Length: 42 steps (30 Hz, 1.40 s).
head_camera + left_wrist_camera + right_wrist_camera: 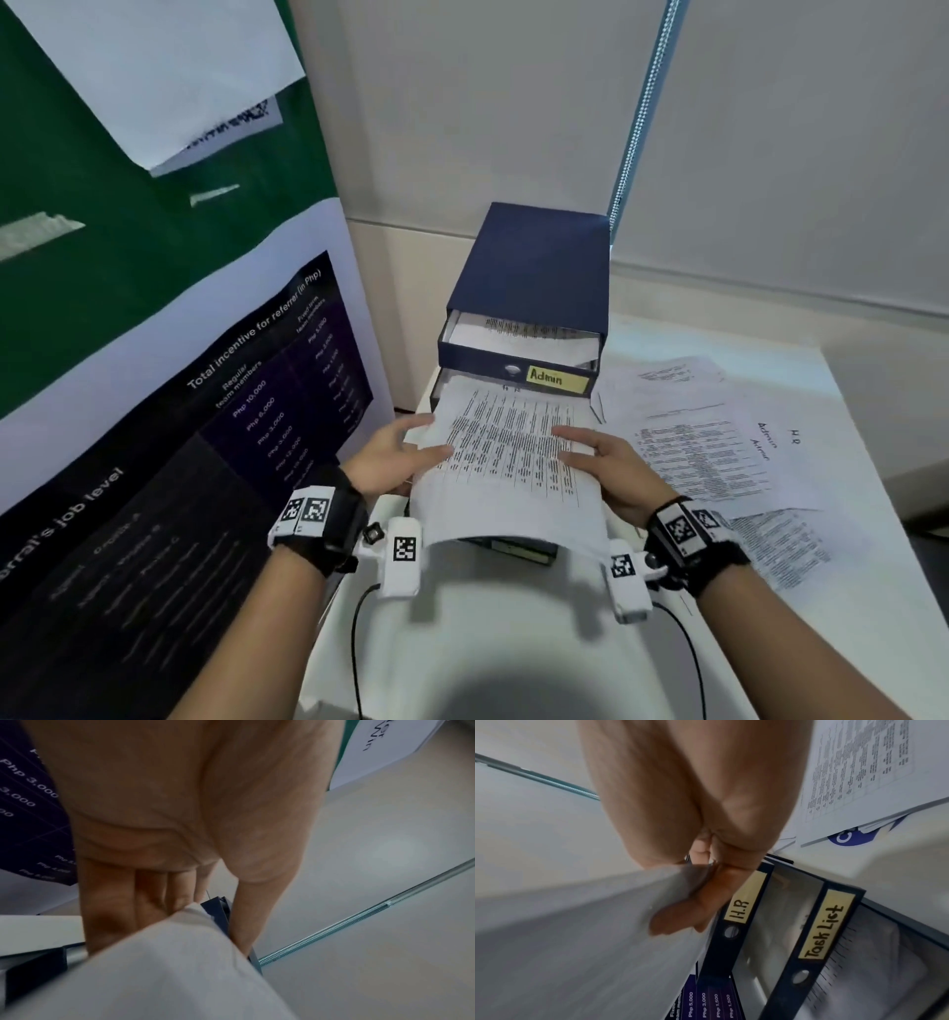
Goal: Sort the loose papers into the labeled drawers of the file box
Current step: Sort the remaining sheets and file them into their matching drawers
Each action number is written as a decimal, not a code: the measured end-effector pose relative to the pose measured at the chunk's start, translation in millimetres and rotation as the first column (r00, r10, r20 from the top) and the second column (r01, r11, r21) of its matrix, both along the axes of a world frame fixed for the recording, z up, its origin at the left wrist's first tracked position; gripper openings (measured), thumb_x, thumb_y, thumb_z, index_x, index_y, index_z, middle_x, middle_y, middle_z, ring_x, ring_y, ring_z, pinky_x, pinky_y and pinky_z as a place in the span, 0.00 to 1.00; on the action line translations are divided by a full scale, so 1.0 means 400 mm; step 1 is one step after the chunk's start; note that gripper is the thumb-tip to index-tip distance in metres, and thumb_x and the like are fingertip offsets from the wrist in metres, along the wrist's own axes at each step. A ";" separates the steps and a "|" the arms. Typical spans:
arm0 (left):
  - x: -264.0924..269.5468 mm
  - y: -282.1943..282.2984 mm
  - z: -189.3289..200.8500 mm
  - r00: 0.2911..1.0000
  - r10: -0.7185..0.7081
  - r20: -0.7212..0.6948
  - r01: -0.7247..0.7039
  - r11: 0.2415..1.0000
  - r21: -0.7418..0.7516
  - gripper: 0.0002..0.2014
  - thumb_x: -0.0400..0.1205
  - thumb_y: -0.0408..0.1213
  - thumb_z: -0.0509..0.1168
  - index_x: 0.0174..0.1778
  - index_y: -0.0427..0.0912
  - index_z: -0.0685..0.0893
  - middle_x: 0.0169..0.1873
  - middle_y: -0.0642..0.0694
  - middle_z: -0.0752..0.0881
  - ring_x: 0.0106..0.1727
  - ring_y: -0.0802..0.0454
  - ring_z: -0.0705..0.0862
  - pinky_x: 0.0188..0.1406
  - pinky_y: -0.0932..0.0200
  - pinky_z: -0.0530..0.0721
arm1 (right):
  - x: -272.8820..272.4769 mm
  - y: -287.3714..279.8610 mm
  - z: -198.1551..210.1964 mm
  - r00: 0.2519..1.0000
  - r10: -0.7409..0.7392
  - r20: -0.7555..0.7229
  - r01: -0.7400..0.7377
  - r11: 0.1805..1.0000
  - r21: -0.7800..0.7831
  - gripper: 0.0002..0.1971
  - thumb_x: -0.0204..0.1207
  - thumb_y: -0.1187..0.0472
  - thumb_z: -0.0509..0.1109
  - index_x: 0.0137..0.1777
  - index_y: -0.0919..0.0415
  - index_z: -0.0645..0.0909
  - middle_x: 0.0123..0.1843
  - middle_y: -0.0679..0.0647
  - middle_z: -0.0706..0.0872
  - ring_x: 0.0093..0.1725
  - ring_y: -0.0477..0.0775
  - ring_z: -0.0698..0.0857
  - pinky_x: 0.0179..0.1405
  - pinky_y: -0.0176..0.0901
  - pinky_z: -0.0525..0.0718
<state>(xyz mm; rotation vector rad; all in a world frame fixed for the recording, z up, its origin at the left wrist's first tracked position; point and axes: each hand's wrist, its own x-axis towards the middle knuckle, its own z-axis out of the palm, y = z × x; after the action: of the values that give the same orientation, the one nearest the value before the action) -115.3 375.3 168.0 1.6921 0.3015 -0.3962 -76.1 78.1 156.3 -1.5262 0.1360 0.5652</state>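
Admin drawer (513, 360) holds papers; we feed a sheet (508, 452) toward the HR drawer (734, 908), left hand (390, 457) and right hand (611, 462) pinching its edges; loose papers (719, 437) remain right.

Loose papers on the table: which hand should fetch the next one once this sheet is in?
Right. The right hand holds the sheet on the side nearest the loose papers; the left hand is across the file box.

One blue file box (534, 267) with three drawers (513, 354). Two hands (382, 457). One sheet (508, 462) held. Many loose papers (719, 442) on the counter (847, 390).
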 end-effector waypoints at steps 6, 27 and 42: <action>0.027 -0.022 -0.021 0.992 0.058 0.109 -0.062 0.997 0.036 0.16 0.73 0.37 0.80 0.54 0.56 0.89 0.53 0.38 0.91 0.50 0.50 0.90 0.55 0.53 0.89 | 0.032 0.000 0.056 0.985 0.141 -0.103 -0.149 0.986 -0.076 0.21 0.79 0.67 0.73 0.72 0.60 0.78 0.34 0.54 0.90 0.26 0.47 0.86 0.21 0.35 0.82; 0.284 -0.123 -0.086 0.977 -0.058 0.204 -0.111 0.680 0.725 0.13 0.84 0.43 0.67 0.59 0.41 0.90 0.57 0.42 0.89 0.57 0.45 0.86 0.64 0.53 0.82 | 0.221 0.006 -0.030 0.941 0.247 0.231 -0.071 0.812 -0.579 0.09 0.74 0.61 0.79 0.53 0.58 0.89 0.27 0.47 0.80 0.26 0.43 0.80 0.35 0.32 0.80; 0.288 -0.340 0.034 0.847 -0.530 -0.039 0.296 0.408 0.864 0.16 0.85 0.52 0.61 0.46 0.48 0.91 0.38 0.53 0.88 0.42 0.54 0.84 0.49 0.58 0.80 | 0.232 -0.419 -0.410 0.934 0.325 -0.146 -0.235 0.255 -0.938 0.33 0.84 0.45 0.59 0.86 0.56 0.56 0.88 0.59 0.53 0.84 0.65 0.58 0.80 0.64 0.65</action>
<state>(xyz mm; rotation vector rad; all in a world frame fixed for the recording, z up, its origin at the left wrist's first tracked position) -0.2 239.3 181.4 2.8165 -0.1955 -0.4286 16.6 -89.7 -7.7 -2.8328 0.1428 0.7657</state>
